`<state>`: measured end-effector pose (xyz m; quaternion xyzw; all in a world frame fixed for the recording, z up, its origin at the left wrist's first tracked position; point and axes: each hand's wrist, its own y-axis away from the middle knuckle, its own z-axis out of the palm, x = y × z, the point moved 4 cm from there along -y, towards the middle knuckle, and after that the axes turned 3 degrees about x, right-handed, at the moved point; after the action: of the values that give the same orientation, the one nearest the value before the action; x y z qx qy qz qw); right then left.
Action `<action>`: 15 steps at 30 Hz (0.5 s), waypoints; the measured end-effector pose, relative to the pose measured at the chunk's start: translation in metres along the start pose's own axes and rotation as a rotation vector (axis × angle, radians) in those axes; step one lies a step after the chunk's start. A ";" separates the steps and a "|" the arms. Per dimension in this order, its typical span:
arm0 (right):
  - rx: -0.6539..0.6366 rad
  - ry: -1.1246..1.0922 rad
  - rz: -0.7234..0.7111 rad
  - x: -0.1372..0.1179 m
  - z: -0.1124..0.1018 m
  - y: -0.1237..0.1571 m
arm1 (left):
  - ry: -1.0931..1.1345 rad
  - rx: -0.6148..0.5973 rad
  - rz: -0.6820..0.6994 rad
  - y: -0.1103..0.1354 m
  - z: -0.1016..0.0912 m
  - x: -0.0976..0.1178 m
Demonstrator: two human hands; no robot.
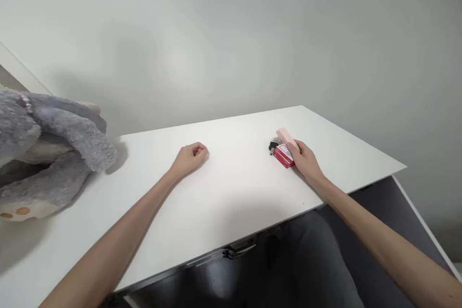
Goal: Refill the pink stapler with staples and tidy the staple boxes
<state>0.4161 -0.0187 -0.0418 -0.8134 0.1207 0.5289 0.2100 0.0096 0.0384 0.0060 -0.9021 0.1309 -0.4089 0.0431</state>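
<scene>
My right hand (306, 160) rests on the white table (231, 192) at the right, its fingers closed round a small red box (283, 155) and touching a pink stapler (287, 137) that lies just behind the box. A small dark metal part shows at the stapler's left end. My left hand (190, 157) lies near the middle of the table, fingers curled into a loose fist with nothing in it, well apart from the box and the stapler.
A grey plush toy (46, 154) lies at the table's left end. A plain white wall stands behind the table. A dark handle (238, 250) sits below the table's front edge, above my lap.
</scene>
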 end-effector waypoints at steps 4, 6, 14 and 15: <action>-0.039 -0.017 -0.013 -0.010 0.015 0.008 | -0.050 0.009 0.020 0.004 0.002 0.005; -0.062 -0.022 -0.032 -0.017 0.024 0.014 | -0.070 0.018 0.040 0.008 0.006 0.011; -0.184 -0.092 -0.086 -0.050 0.075 0.045 | -0.093 -0.002 0.443 0.035 0.034 0.051; -0.208 -0.098 -0.093 -0.056 0.081 0.050 | -0.102 -0.009 0.485 0.038 0.037 0.054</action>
<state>0.3068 -0.0260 -0.0296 -0.8087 0.0170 0.5673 0.1547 0.0637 -0.0143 0.0138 -0.8639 0.3433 -0.3400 0.1424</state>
